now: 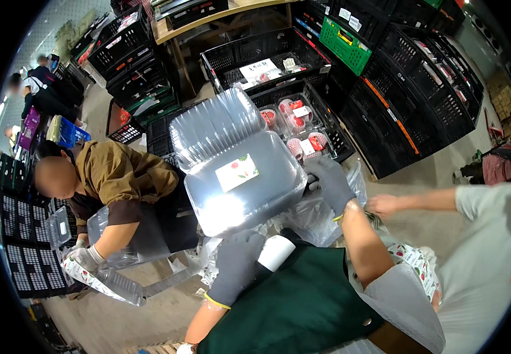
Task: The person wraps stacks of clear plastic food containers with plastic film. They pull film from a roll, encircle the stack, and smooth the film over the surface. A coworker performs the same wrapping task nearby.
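Note:
In front of me is a stack of clear plastic boxes (267, 203); a rectangular label (236, 173) with red fruit and green leaves lies on its top face. My left hand (237, 262), in a grey glove, is at the near edge of the stack. Its fingers curl against a white label roll (277, 252); their tips are partly hidden. At the right edge of the stack, my right hand (330, 184), also grey-gloved, has its fingers bent together. What they hold, if anything, is hidden. A second nested stack of clear boxes (217, 127) leans just behind.
Black crates (267, 59) stand beyond the stack, one holding packs of red fruit (296, 115). Tall crate stacks (397, 106) rise at the right. A co-worker (119, 177) at the left handles a label strip and clear boxes. Another person's arm (420, 200) reaches in from the right.

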